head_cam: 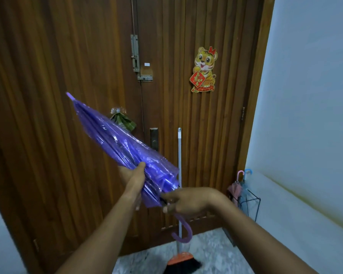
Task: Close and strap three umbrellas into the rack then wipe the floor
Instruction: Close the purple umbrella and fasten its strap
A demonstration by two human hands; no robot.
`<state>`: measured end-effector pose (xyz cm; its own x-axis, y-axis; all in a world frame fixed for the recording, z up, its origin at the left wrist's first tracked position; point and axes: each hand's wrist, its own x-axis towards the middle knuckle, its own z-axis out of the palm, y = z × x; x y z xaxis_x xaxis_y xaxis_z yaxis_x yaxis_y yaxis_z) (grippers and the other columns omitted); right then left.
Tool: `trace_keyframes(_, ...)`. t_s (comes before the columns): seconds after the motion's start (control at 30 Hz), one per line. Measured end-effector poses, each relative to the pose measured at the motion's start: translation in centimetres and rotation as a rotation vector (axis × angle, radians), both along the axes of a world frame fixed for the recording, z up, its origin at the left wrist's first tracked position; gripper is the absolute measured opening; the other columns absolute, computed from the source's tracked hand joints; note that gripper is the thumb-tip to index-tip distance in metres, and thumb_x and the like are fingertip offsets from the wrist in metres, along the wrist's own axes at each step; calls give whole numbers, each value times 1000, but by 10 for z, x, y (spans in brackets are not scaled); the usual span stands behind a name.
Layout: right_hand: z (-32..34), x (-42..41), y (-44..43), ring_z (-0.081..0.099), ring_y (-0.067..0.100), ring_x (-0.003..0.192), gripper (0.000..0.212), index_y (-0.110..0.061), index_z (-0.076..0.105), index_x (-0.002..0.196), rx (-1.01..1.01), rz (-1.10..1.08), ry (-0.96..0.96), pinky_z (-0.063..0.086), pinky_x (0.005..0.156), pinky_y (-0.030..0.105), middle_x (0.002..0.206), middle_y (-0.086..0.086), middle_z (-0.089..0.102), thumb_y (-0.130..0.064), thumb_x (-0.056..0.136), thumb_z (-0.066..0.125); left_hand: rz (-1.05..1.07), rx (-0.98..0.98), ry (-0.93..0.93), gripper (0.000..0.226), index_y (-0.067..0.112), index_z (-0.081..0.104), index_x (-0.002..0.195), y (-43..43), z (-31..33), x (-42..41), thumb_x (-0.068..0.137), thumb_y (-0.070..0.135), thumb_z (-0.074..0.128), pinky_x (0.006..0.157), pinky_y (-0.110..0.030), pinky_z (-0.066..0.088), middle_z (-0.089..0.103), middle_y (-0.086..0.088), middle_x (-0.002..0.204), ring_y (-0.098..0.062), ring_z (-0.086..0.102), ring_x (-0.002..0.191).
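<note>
Right hand [192, 200] fingers [169, 196] pinched the shaft of the closed purple umbrella [115, 137] above its hook; left hand [134, 175] clasped the canopy, tip raised left. Far right, the rack [254, 204] held a pink umbrella [235, 189] and a blue umbrella [245, 187].

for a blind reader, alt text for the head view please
A left hand grips the canopy of a folded translucent purple plastic umbrella, the right hand grips its shaft, before a brown wooden door. Pink and blue umbrellas stand in a black wire rack.
</note>
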<state>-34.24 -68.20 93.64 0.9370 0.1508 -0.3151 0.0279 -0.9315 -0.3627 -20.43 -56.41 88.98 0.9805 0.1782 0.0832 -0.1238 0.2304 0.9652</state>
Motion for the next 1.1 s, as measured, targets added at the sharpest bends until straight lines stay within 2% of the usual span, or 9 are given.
trace_keyframes(0.13, 22, 4, -3, 67, 13, 104, 42, -33, 64, 125, 33, -210, -393, 55, 91, 37, 119, -4, 70, -57, 92, 60, -72, 39, -1, 52, 8, 52, 131, 4, -6, -5, 82, 12, 69, 92, -34, 51, 66, -6, 118, -21, 66, 100)
trace_keyframes(0.3, -1, 43, -12, 35, 31, 147, 141, -34, -7, 159, 124, -368, -277, 38, 116, 48, 166, 7, 24, -61, 58, 88, -341, -157, 5, 36, 4, 63, 122, -20, 11, -28, 85, 4, 65, 72, -36, 61, 75, -16, 103, -27, 73, 85)
trace_keyframes(0.4, -17, 54, -18, 59, 31, 123, 112, -39, 15, 149, 249, -459, -423, 52, 100, 50, 142, 7, 53, -38, 64, 88, -596, -218, 84, 28, 3, 67, 116, -21, 32, -38, 91, 14, 62, 61, -28, 57, 75, -11, 92, -18, 73, 73)
trace_keyframes(0.47, -17, 54, -26, 66, 25, 105, 78, -36, 33, 132, 237, -495, -508, 57, 85, 42, 123, 0, 62, -29, 72, 80, -627, 116, -1, 18, 14, 72, 101, -9, 41, -42, 92, 25, 61, 56, -19, 50, 76, -8, 92, -7, 70, 66)
trace_keyframes(0.57, 4, 50, -50, 67, 15, 91, 41, -29, 50, 118, 216, -505, -510, 54, 76, 33, 104, -5, 65, -21, 83, 69, -113, 970, -431, 38, 26, 72, 105, 13, 32, -31, 77, 50, 69, 79, -28, 50, 72, 4, 108, -15, 66, 96)
trace_keyframes(0.77, 72, 46, -71, 71, 18, 94, 33, -28, 62, 104, -60, -189, -79, 60, 89, 39, 102, 2, 71, -7, 80, 68, 85, 1534, -909, 108, 24, 31, 153, 9, 3, -22, 61, 66, 70, 115, -54, 14, 30, -13, 160, -36, 23, 149)
trace_keyframes(0.9, 86, 46, -51, 61, 17, 102, 42, -30, 60, 122, -490, -68, -219, 50, 99, 47, 108, -3, 64, -20, 82, 68, -23, 1394, -793, 73, 24, 46, 138, -6, -8, -34, 74, 44, 74, 80, -38, 49, 70, -1, 107, -27, 69, 98)
trace_keyframes(0.97, 82, 45, -50, 52, 24, 121, 50, -31, 57, 132, -678, -55, -522, 32, 111, 64, 117, -1, 62, -30, 83, 67, -103, 1197, -617, 43, 28, 54, 118, -7, -7, -39, 78, 33, 70, 62, -31, 41, 64, 5, 82, -29, 68, 77)
trace_keyframes(1.1, 53, 47, -61, 33, 30, 143, 68, -31, 51, 140, -621, -174, -1106, 21, 115, 68, 147, 5, 46, -42, 77, 74, -271, 786, -284, 43, 24, 70, 105, -10, -7, -25, 63, 21, 80, 68, -26, 48, 73, 2, 88, -20, 69, 81)
